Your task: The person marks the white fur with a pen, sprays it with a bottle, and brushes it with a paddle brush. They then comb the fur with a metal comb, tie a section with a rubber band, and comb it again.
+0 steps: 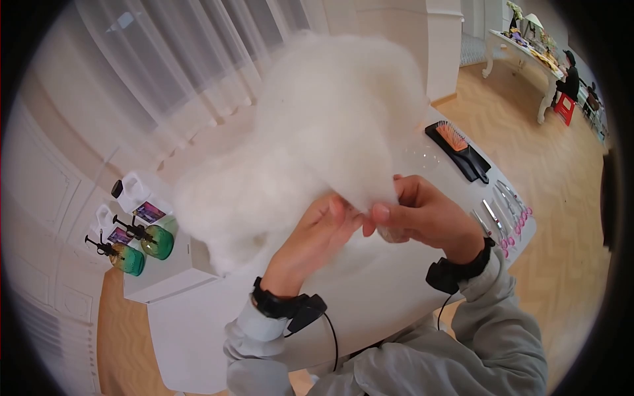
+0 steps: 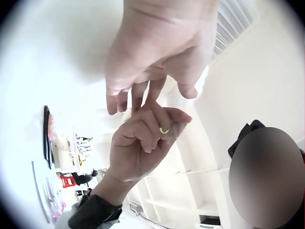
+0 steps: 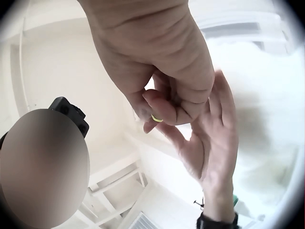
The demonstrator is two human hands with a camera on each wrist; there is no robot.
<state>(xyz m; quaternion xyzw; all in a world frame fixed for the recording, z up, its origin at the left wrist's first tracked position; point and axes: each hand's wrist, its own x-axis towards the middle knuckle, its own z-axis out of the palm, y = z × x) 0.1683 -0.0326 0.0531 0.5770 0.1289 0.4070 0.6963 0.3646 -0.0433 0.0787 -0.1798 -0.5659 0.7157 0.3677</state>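
Observation:
A large white fluffy, fur-like mass fills the middle of the head view and narrows to a tuft at my hands. My right hand pinches the end of this tuft between thumb and curled fingers; a ring shows on one finger in both wrist views. My left hand comes in from the other side with its fingers extended, fingertips right at the right hand's. The left wrist view shows the left thumb standing apart from its fingers. Both wrists wear black straps.
On the white table, a black brush with an orange pad lies at the far right, beside several scissors with pink handles. Green pump spray bottles and white jugs stand at left. A person sits far off.

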